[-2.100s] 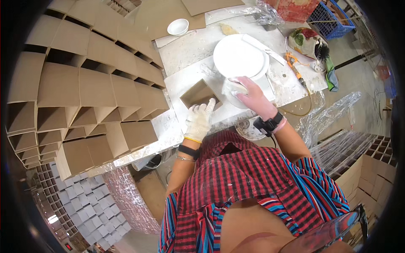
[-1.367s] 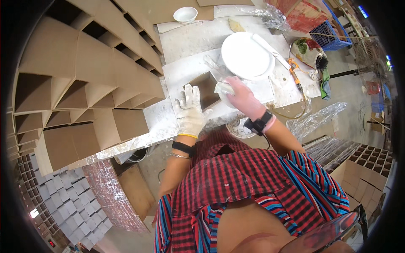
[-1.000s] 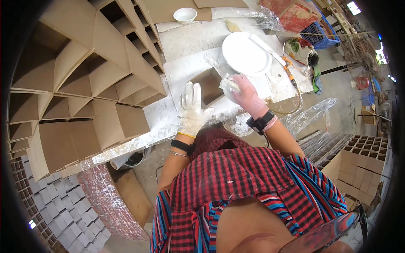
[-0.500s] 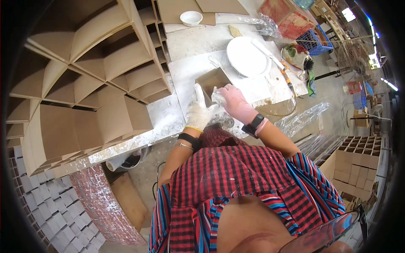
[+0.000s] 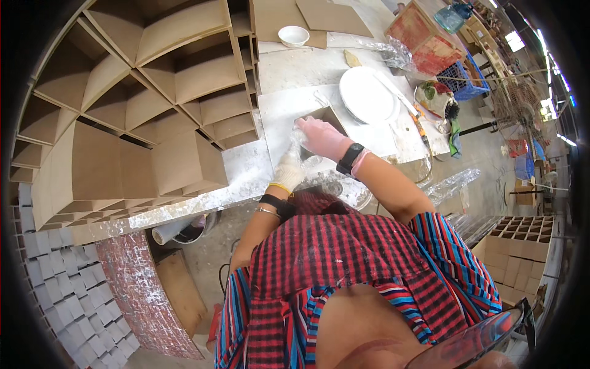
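While the open brown box (image 5: 329,115) stands at the grip, formed, work on it appears unfinished: right hand (image 5: 322,139), fingers curled, any hold indiscernible; left hand (image 5: 291,165), partly hidden, closure indiscernible; round white vessel (image 5: 366,97), beyond the grip, rightward; stacked boxes (image 5: 98,163), left of the grip, formed too

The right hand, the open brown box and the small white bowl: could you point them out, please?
Right hand (image 5: 322,138): head view, back of hand.
Open brown box (image 5: 330,115): head view, inner wall.
Small white bowl (image 5: 294,35): head view, inside.
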Available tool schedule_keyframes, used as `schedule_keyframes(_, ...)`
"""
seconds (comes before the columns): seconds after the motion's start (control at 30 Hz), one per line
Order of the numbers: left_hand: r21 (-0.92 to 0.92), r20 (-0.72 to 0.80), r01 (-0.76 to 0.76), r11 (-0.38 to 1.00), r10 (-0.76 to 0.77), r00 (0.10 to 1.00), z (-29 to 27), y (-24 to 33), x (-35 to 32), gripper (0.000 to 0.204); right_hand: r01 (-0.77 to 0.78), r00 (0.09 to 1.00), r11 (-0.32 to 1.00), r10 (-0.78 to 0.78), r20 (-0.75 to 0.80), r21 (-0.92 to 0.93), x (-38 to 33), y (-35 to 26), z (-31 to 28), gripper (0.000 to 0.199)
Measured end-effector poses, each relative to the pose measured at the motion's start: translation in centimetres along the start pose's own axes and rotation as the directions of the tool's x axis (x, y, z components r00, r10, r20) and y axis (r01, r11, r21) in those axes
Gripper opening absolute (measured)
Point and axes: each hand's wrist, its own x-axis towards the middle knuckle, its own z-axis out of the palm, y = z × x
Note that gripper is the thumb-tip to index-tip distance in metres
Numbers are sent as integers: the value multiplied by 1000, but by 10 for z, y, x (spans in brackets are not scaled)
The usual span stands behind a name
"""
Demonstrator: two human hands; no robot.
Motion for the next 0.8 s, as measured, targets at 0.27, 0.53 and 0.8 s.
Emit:
schedule_keyframes(0.27, 34, -43, 135, 990, -134, 990, -11, 13, 9, 84, 110, 986, 994, -112, -119, -29, 47, 10, -35, 35)
schedule_keyframes(0.53, 70, -24, 214, 974, -213, 977, -7, 13, 15, 84, 125, 977, 985, -144, -157, -122, 61, 24, -31, 35)
schedule_keyframes(0.8, -9, 5, 311, 950, -311, 951, -11, 36, 10, 77, 121, 992, 973, -112, 57, -198, 61, 57, -37, 30)
